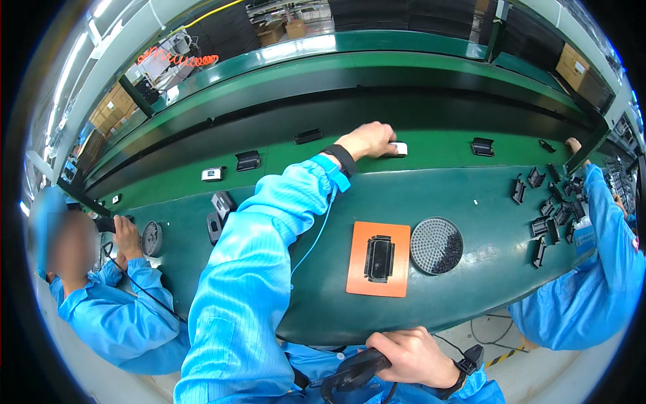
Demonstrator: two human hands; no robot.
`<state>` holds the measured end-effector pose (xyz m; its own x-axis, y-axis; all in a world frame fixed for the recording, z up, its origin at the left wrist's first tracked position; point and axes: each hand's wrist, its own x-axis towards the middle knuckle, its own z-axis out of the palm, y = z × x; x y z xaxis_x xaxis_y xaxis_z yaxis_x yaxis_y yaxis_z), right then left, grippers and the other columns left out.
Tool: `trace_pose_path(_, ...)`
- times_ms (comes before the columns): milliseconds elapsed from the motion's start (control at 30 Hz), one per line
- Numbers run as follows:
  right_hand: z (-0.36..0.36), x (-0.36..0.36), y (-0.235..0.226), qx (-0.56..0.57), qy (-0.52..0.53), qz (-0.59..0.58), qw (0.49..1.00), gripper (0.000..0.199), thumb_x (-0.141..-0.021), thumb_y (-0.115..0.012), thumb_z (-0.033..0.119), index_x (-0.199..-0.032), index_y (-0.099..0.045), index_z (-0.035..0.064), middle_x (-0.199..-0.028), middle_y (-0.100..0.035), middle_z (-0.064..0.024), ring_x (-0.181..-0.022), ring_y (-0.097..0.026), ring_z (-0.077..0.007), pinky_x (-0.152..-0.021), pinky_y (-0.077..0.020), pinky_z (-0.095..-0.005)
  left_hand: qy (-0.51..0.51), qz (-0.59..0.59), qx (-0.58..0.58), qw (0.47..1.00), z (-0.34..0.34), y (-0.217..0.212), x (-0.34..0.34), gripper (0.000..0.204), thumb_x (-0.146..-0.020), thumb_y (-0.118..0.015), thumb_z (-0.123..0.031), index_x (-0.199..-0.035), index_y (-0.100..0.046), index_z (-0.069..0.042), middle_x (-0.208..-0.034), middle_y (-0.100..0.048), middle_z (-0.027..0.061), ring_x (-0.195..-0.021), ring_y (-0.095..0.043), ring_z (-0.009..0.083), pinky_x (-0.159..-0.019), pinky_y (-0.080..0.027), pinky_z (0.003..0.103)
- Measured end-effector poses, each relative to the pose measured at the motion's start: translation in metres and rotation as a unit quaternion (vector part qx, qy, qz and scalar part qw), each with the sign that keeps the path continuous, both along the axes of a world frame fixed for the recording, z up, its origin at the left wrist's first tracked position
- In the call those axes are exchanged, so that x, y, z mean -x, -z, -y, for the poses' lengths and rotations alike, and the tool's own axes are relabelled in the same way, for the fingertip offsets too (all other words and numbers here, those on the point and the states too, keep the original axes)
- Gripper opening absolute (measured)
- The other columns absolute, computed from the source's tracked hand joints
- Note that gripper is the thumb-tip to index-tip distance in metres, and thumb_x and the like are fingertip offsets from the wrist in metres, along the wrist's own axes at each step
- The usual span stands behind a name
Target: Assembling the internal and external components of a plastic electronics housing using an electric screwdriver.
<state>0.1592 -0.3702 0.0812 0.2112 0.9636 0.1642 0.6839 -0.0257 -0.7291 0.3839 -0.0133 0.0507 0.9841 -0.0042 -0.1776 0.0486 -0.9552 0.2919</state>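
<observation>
My left arm reaches across the bench to the green belt. There my left hand [371, 140] has its fingers closed on a small white-and-dark box-shaped device [400, 149]. Low at the front edge, my right hand [418, 358] is wrapped round a black corded hand tool [355, 372], whose tip I cannot make out. On the bench between them lies an orange pad [359, 269] with a black plastic housing [381, 258] on it. Beside the pad stands a round grey dimpled dish [425, 241], with small black pieces gathered along its right side.
Black housings [247, 160] and another white-topped device [212, 174] sit on the belt [437, 145]. Dark devices [219, 214] lie left of my arm. Several loose black housings [545, 222] cover the right end, near a co-worker's sleeve [597, 202]. Another co-worker [128, 296] sits at left.
</observation>
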Motion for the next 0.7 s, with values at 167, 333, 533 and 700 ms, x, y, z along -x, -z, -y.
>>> trace_pose_path(167, 0.006, 0.006, -0.002, -0.056, 0.045, -0.053, 0.996, 0.032, -0.063, -0.077, 0.008, -0.091, -0.060, 0.0073, -0.069, -0.063, -0.0063, -0.062, -0.065, -0.0288, -0.054, -0.0492, -0.0404, 0.038, 0.107, 0.037, 0.993, -0.003, 0.013, 0.002, 0.042, -0.079, -0.084, -0.025, -0.113, -0.074, -0.001, -0.111, -0.072, 0.0225, -0.098, -0.071, 0.0394, -0.086, -0.056, 0.047)
trace_pose_path(333, 0.002, -0.002, -0.002, -0.122, 0.103, -0.039, 0.986, 0.025, -0.075, -0.086, 0.010, -0.077, -0.061, 0.0070, -0.060, -0.060, -0.0067, -0.051, -0.062, -0.0241, -0.052, -0.0455, -0.0329, 0.067, 0.205, 0.090, 0.972, 0.010, 0.027, 0.010, 0.041, -0.068, -0.088, -0.016, -0.103, -0.074, 0.000, -0.089, -0.073, 0.0188, -0.088, -0.071, 0.0375, -0.080, -0.056, 0.044)
trace_pose_path(533, 0.039, -0.033, 0.014, -0.169, 0.342, -0.092, 0.920, 0.018, -0.081, -0.080, 0.006, -0.082, -0.062, 0.0067, -0.066, -0.064, -0.0072, -0.051, -0.056, -0.0138, -0.050, -0.0460, -0.0273, 0.139, 0.210, 0.107, 0.962, 0.031, -0.035, 0.073, 0.032, -0.075, -0.085, -0.017, -0.087, -0.064, 0.003, -0.070, -0.056, 0.0194, -0.061, -0.049, 0.0328, -0.059, -0.044, 0.041)
trace_pose_path(700, 0.056, -0.079, 0.005, -0.428, 0.233, -0.335, 0.806, 0.014, -0.104, -0.046, 0.014, -0.093, -0.040, 0.0076, -0.057, -0.040, 0.0005, -0.043, -0.037, -0.0105, -0.042, -0.0353, -0.0256, 0.363, 0.187, 0.063, 0.911, 0.059, -0.065, 0.160, 0.016, -0.077, -0.071, -0.013, -0.088, -0.067, -0.002, -0.090, -0.071, 0.0122, -0.086, -0.070, 0.0312, -0.090, -0.059, 0.043)
